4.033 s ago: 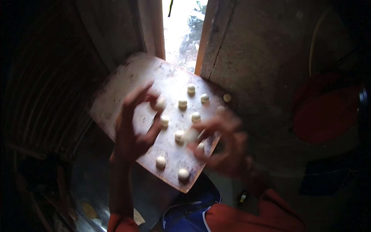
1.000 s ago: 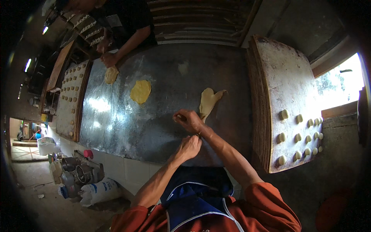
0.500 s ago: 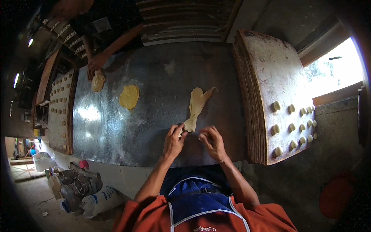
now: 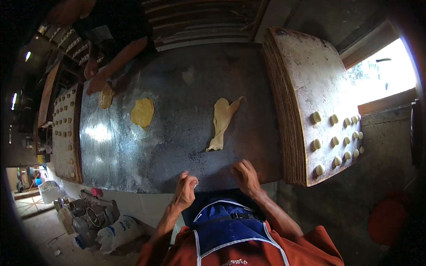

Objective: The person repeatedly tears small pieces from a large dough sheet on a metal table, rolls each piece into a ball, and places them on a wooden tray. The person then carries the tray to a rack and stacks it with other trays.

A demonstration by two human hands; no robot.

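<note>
A long, pale strip of dough [image 4: 222,122] lies on the dark metal worktable [image 4: 177,146], its wide end away from me and its narrow end toward me. Near the table's front edge my left hand [image 4: 185,191] is closed around a small pale piece of dough, of which only a bit shows at the fingers. To the right, my right hand [image 4: 246,178] hovers close to the same edge, its fingers curled and blurred. Neither hand touches the strip. Farther left, a flat yellow round of dough [image 4: 143,112] rests on the table.
At the right leans a stack of boards, the top baking tray [image 4: 306,88] dotted with small dough balls. Another tray [image 4: 66,153] with dough pieces stands at the left. Across the table, a co-worker's hand [image 4: 98,83] is at a lump of dough [image 4: 106,98]. Containers [image 4: 91,215] sit on the floor.
Both my hands have drawn back toward me. My left hand has come away from the strip's near end with a small dough piece, and the strip stays on the table.
</note>
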